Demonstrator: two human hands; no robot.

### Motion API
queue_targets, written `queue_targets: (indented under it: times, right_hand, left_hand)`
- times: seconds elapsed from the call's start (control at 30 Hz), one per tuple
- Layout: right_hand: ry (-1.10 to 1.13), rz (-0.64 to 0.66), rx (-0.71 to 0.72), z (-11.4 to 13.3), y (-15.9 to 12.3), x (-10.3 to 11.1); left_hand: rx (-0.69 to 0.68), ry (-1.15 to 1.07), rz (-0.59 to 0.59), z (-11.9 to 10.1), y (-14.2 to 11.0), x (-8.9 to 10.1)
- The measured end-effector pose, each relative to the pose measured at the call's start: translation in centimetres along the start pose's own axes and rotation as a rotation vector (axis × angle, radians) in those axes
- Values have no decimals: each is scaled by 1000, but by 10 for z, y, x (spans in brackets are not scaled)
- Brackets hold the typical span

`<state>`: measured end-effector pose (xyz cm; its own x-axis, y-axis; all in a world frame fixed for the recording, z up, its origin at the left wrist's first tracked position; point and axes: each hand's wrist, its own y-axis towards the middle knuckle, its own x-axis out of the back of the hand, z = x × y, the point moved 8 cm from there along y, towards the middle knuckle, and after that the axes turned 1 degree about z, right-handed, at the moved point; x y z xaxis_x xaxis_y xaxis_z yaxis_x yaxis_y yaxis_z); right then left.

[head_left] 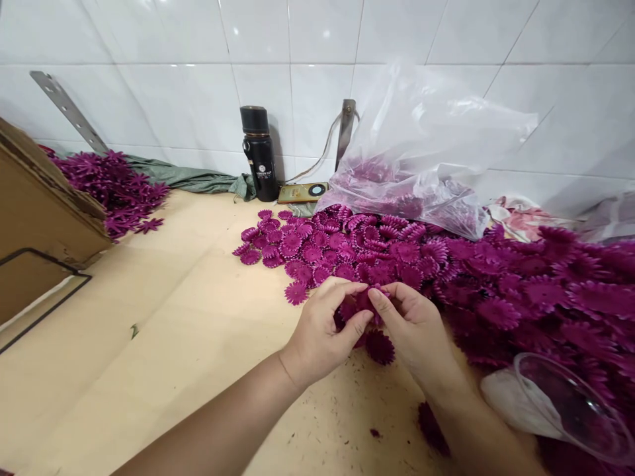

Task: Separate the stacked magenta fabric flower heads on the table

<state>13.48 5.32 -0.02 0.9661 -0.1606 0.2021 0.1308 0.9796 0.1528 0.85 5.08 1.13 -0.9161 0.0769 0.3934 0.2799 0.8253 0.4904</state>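
Note:
My left hand point(325, 324) and my right hand point(414, 320) meet over the near edge of a pile of purple artificial flower heads point(347, 251). Between their fingertips is a purple flower piece point(366, 301), pinched from both sides. My fingers cover much of it, so its exact shape is partly hidden. Just below the hands a darker flower head point(380, 347) lies on the tabletop point(198, 317). Another dark purple flower head point(432, 428) shows beside my right forearm, partly covered by it.
A clear plastic bag point(421, 152) stands behind the pile. A black bottle point(260, 158) and a phone point(300, 192) are near the tiled wall. At left, a cardboard box point(44, 205) adjoins purple star-shaped pieces point(112, 188). A transparent tub point(560, 403) lies tilted at right.

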Motion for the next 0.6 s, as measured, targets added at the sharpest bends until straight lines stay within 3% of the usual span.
queue_targets:
  times: [0.17,0.4,0.6]
  right_hand:
    - [131,52,-2,-4,1,-9]
    - [332,17,-161,-18,2,-7]
    - [240,-5,-122,-7,-2,-2]
  left_hand:
    - [32,78,-13,8,0,-1]
    - [-131,285,11,-6,-3,-4]
    - [-223,417,59,-20,-5,-8]
